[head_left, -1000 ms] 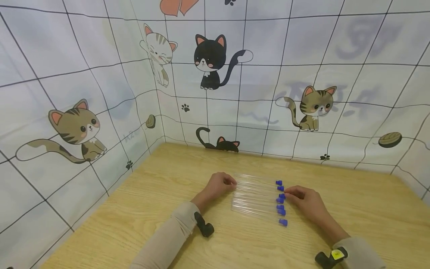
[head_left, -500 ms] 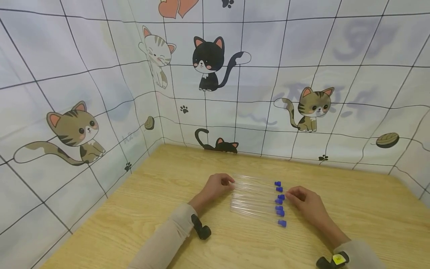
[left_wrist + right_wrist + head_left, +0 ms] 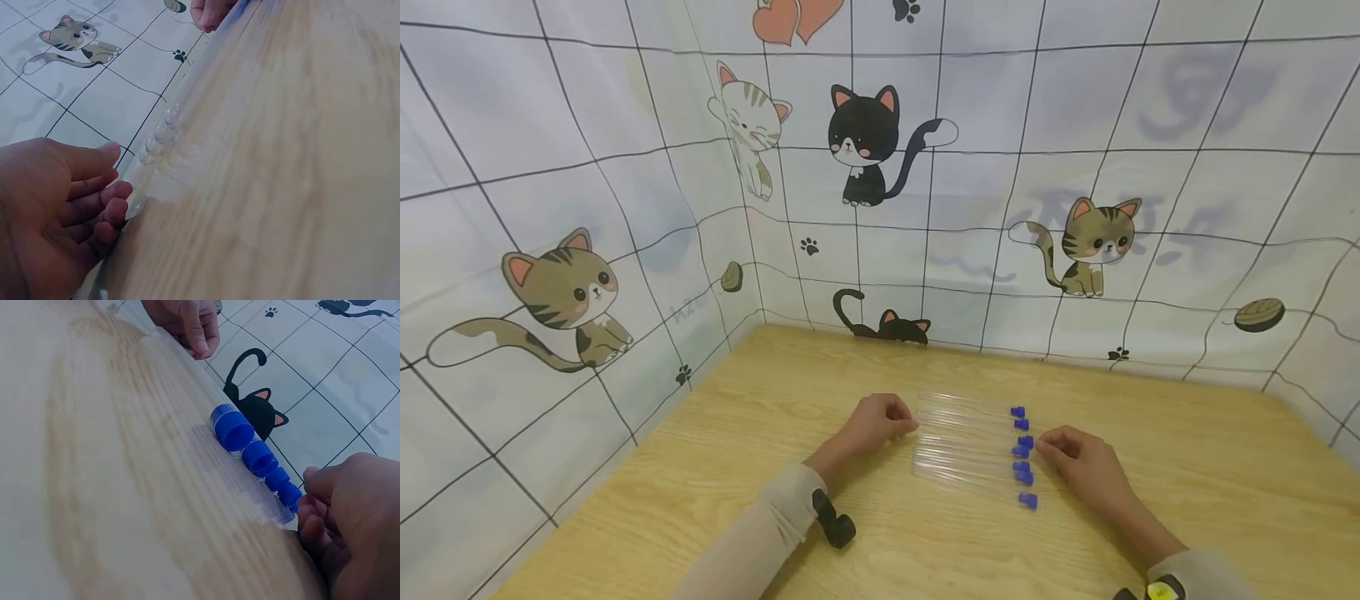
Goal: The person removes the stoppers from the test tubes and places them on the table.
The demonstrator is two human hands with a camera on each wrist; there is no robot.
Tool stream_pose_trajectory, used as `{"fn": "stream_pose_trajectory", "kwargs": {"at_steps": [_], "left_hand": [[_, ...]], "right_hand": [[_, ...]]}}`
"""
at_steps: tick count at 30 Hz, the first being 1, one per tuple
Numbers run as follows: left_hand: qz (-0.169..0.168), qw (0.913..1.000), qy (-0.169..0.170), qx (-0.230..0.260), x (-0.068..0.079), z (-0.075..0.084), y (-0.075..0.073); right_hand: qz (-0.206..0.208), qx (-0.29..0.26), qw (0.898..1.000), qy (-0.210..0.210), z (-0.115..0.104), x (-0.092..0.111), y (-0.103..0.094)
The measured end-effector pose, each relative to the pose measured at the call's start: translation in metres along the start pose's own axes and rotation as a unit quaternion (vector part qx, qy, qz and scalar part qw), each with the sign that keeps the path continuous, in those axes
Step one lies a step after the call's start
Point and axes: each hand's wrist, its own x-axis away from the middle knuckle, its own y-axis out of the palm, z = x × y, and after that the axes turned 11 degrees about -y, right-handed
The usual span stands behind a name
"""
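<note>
Several clear test tubes (image 3: 964, 446) with blue caps (image 3: 1022, 451) lie side by side on the wooden table, caps to the right. One tube nearest me sits a little apart from the others. My left hand (image 3: 876, 423) is beside the tubes' capless ends, its fingers loosely bent; in the left wrist view a gap shows between thumb and fingers, with the rounded tube ends (image 3: 165, 134) just beyond. To the right of the caps, my right hand (image 3: 1086, 465) holds its thumb and fingers loosely bent, close to a middle cap. Neither hand holds anything.
The wood-grain table (image 3: 760, 392) extends around the tubes on all sides. A white cloth (image 3: 970, 192) with a grid and cartoon cats hangs behind and on both sides. Each wrist wears a black camera mount (image 3: 835, 521).
My right fingertips have come slightly away from the caps. The left hand has shifted a little toward me along the tube ends. The tubes keep their arrangement.
</note>
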Motion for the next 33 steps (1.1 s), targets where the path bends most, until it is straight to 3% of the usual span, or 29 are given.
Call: {"fn": "stream_pose_trajectory", "kwargs": {"at_steps": [10, 33], "left_hand": [[-0.035, 0.9991, -0.010, -0.021, 0.0008, 0.0015, -0.0024], [-0.028, 0.9968, 0.020, -0.073, 0.0001, 0.0020, 0.0051]], "right_hand": [[0.005, 0.009, 1.000, -0.018, -0.0081, 0.0001, 0.0015], [-0.024, 0.003, 1.000, -0.014, -0.0055, 0.0024, 0.0025]]}}
